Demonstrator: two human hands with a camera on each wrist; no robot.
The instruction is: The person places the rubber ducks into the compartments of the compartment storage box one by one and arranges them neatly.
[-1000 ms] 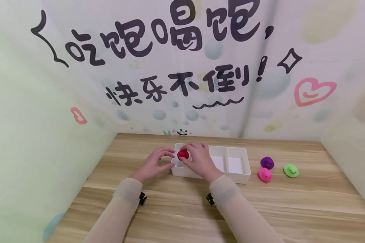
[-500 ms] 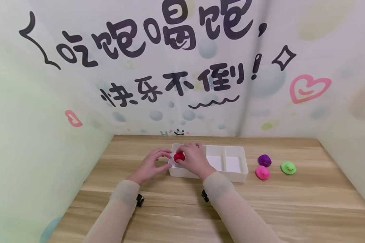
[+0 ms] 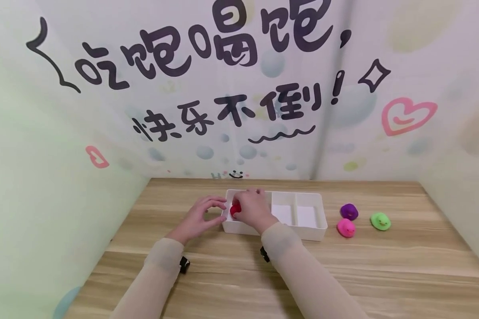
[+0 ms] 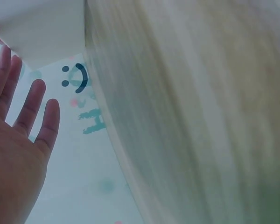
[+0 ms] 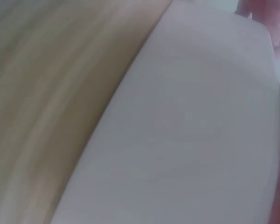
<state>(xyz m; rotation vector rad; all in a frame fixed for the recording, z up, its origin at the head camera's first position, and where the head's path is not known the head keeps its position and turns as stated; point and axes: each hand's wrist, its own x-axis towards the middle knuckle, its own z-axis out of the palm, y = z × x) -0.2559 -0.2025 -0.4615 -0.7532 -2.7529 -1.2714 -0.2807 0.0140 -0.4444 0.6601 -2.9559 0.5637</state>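
My right hand [image 3: 253, 208] reaches into the left-hand compartment of a white divided box [image 3: 311, 233]. Its thumb and fingers pinch a small red rounded toy [image 3: 234, 210], which the hand partly covers. At the left end of the box, my left hand [image 3: 197, 217] holds its fingers and thumb apart with nothing between them, fingertips right at the rim. In the left wrist view the spread fingers of the left hand [image 4: 23, 135] show beside the end of the white box [image 4: 42, 32]. The right wrist view is mostly filled by the front wall of the box [image 5: 186, 121].
Right of the box, a purple duck toy [image 3: 349, 211] and a pink duck toy [image 3: 346, 227] sit close together on the wooden table [image 3: 231, 274]. A green duck toy [image 3: 381, 221] lies farther right. A printed wall [image 3: 239, 150] rises behind the table.
My right hand has lowered the red toy deeper into the left compartment and now hides more of it. The left hand stays at the box end. The head view has shifted slightly.
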